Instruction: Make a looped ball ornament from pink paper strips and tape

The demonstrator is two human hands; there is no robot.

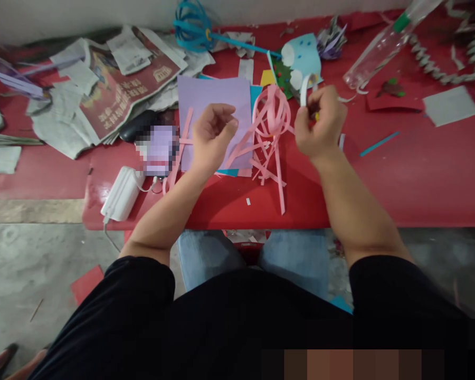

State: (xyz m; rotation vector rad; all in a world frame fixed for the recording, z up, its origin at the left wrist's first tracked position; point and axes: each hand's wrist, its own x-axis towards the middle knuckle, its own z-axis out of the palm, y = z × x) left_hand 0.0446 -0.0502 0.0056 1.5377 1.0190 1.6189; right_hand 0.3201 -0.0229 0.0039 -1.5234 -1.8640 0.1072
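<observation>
My left hand point(216, 134) hovers over a sheet of purple paper point(214, 92). Its fingers are loosely curled, with a gap between thumb and fingertips and nothing visible in them. My right hand point(322, 121) is closed around what looks like a roll of white tape point(304, 92), partly hidden by the fingers; a bit of yellow shows in the grip. Between the hands lies a looped ball of pink paper strips point(275, 111), with a pink strip point(279, 179) hanging toward me. Blue sheets show from beneath the purple paper.
Newspaper point(119, 95) and torn scraps cover the left. A white power bank point(122, 192) lies by a phone point(158, 148). At the back are a blue paper-strip ball point(192, 26) on a stick and a light-blue card point(309, 55). A clear bottle point(376, 58) leans at right.
</observation>
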